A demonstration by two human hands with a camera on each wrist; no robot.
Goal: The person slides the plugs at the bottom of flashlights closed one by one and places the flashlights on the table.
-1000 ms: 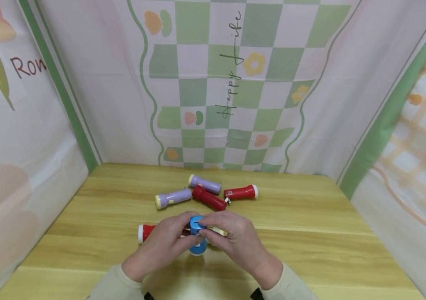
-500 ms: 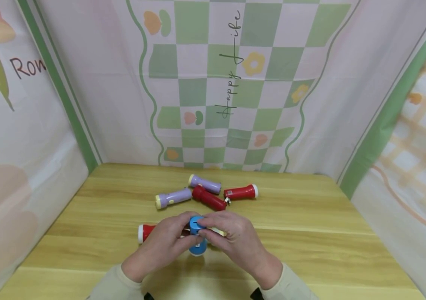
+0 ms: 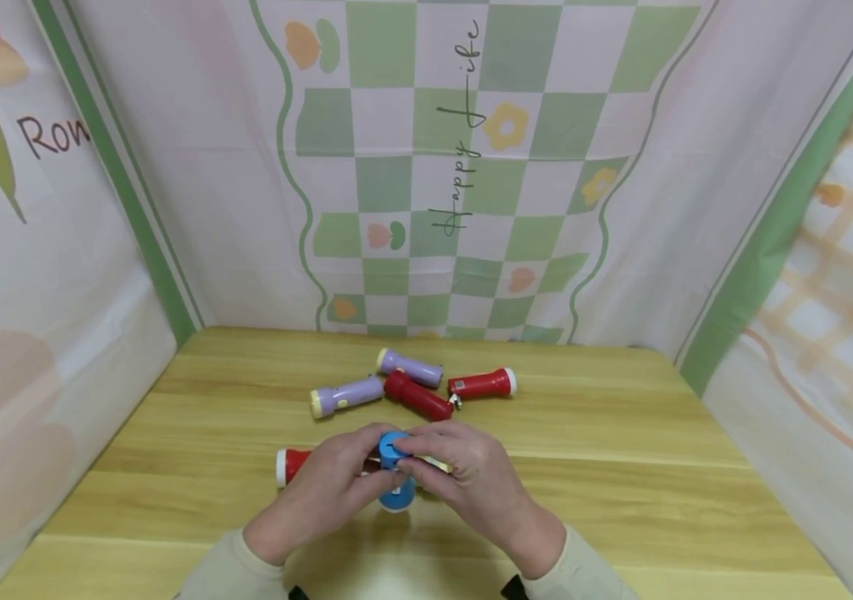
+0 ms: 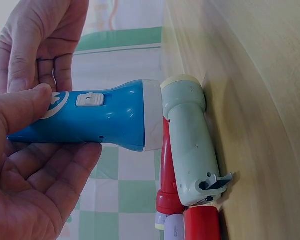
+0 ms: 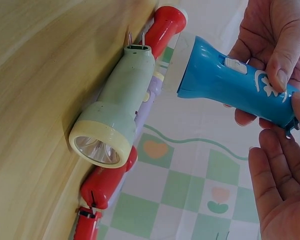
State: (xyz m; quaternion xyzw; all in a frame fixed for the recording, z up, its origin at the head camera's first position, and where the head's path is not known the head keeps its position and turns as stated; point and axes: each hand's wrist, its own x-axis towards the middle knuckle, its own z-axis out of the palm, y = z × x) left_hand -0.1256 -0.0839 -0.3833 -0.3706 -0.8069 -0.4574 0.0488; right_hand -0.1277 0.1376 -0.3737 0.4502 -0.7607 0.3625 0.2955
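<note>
A blue flashlight (image 3: 397, 497) with a white rim stands on end between my hands, its wide head downward. My left hand (image 3: 325, 479) grips its body, thumb near the white print below the white switch (image 4: 90, 99). At the narrow tail end, the thumb and index finger of my right hand (image 3: 477, 477) pinch it, the other fingers extended. A small metal hook (image 5: 290, 128) sticks out at that tail. Close behind the blue head lies a pale green flashlight (image 5: 122, 85) with a cream rim and two metal prongs; my hands mostly hide it in the head view.
On the wooden table (image 3: 621, 467), two purple flashlights (image 3: 347, 396) and two red flashlights (image 3: 419, 396) lie farther back. Another red flashlight (image 3: 291, 465) is partly covered by my left hand. Printed cloth (image 3: 411, 183) hangs behind and at both sides.
</note>
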